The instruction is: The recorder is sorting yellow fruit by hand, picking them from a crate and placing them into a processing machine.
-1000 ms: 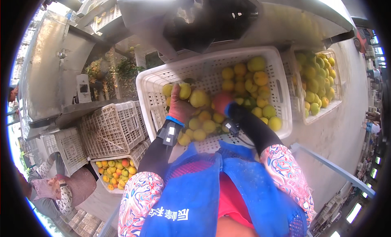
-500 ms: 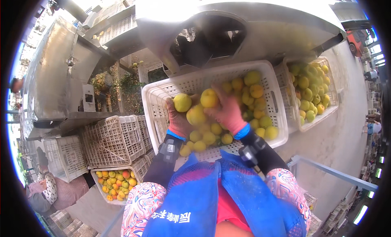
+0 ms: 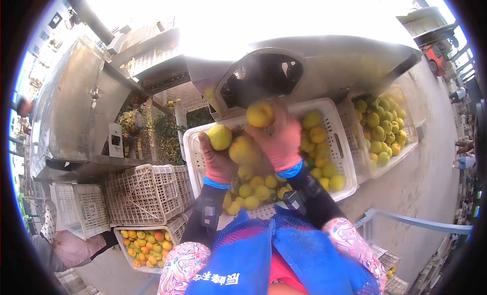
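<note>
A long, grey metal machine housing (image 3: pixel 350 66) is standing across the far side, closing off the space beyond the crate's far edge, and a dark, rounded opening (image 3: pixel 264 79) is facing the hands. A large white, perforated plastic crate (image 3: pixel 346 155) is lying in front of it, with yellow-green round fruit gathering along its right end and toward its near edge. The person's blue sleeveless vest (image 3: pixel 223 259) is covering part of that near edge. Past the right edge, a second white plastic crate (image 3: pixel 401 154) is holding a heap of green-yellow fruit. Off the left edge, an off-white slatted plastic crate (image 3: pixel 144 196) is resting above a crate of orange-yellow fruit (image 3: pixel 180 226), and a co-worker in a pinkish checked garment (image 3: pixel 76 247) is bending beside them. A blue-grey metal rail (image 3: pixel 416 221) is running off to the right from near the crate's near-right corner.

The right hand (image 3: pixel 280 143), blue-banded at the wrist, is gripping a round yellow fruit (image 3: pixel 259 114), which is overlapping the crate's far edge in this view. The left hand (image 3: pixel 219 163), also blue-banded, is curling around a smaller yellow-green fruit (image 3: pixel 219 137) near the far-left corner. A bigger pale-yellow fruit (image 3: pixel 243 150) is sitting between the hands; which one is supporting it, I cannot tell
</note>
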